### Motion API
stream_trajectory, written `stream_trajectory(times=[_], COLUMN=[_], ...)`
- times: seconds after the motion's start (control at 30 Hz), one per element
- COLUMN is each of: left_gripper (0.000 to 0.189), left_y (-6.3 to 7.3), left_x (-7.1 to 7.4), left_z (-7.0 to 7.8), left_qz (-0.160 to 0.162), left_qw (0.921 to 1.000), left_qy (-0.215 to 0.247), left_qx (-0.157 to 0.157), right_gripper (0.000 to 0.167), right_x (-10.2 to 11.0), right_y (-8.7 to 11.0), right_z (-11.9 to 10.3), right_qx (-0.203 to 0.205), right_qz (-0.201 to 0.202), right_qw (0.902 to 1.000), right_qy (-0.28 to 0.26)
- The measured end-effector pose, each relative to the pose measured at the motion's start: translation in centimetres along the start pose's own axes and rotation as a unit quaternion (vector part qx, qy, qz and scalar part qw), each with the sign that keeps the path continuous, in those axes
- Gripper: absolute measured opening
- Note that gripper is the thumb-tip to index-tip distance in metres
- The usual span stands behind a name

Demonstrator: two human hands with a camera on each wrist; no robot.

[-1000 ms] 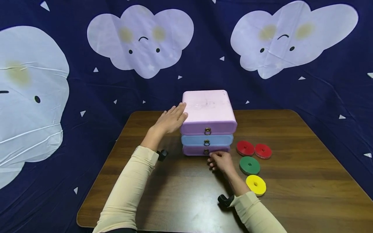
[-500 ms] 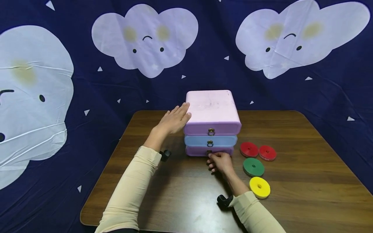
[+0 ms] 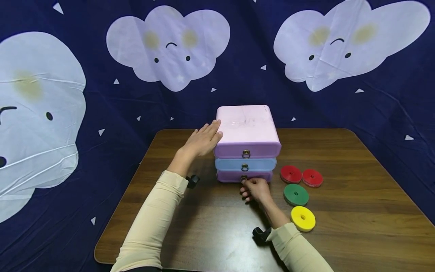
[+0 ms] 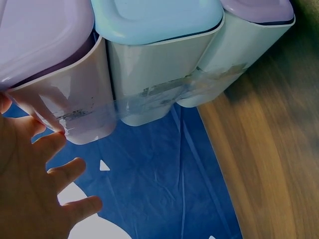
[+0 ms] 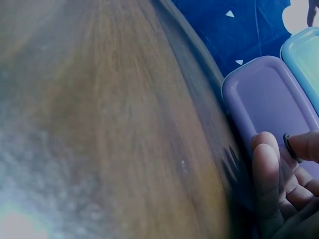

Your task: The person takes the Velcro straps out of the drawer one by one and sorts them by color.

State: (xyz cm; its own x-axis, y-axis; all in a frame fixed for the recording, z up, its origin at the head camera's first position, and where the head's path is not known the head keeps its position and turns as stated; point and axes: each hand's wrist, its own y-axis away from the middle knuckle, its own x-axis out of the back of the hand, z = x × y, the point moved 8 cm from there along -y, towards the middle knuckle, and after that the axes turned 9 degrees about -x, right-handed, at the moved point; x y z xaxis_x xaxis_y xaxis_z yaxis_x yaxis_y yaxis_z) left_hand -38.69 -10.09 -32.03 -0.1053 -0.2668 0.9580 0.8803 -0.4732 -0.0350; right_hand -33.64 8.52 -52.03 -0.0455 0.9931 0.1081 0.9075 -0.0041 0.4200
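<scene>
A small chest of three stacked drawers [image 3: 246, 122] stands on the table, with a pale pink top. My left hand [image 3: 203, 139] rests straight-fingered against its upper left edge, its fingertips touching the side in the left wrist view. The upper drawer [image 3: 227, 150] is purple, the middle drawer [image 3: 225, 164] light blue and the bottom drawer [image 3: 225, 176] purple; all three look closed. Low in front, my right hand [image 3: 257, 190] pinches the small ring pull [image 5: 287, 142] of the bottom drawer between thumb and finger. Its other fingers are loosely curled.
To the right of the chest lie two red discs [image 3: 291, 174], a green disc [image 3: 296, 195] and a yellow disc [image 3: 303, 218], each with a centre hole. The brown wooden table [image 3: 346, 196] ends before a blue cloud-patterned curtain [image 3: 251, 87].
The view has shifted slightly. My right fingertips have moved a little left onto the bottom ring pull, which now shows tilted outward. My left hand stays on the chest.
</scene>
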Motion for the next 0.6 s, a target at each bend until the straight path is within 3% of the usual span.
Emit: stream_trajectory(times=[0.6], left_gripper=[0.059], left_y=[0.1], left_x=[0.0], left_z=[0.1], left_qz=[-0.002], left_qw=[1.0000], left_qy=[0.002], left_qx=[-0.001], right_gripper=[0.018], right_x=[0.0], right_y=[1.7], right_z=[0.9], right_qx=[0.010], right_qz=[0.017], right_qw=[0.9998], right_qy=[0.006])
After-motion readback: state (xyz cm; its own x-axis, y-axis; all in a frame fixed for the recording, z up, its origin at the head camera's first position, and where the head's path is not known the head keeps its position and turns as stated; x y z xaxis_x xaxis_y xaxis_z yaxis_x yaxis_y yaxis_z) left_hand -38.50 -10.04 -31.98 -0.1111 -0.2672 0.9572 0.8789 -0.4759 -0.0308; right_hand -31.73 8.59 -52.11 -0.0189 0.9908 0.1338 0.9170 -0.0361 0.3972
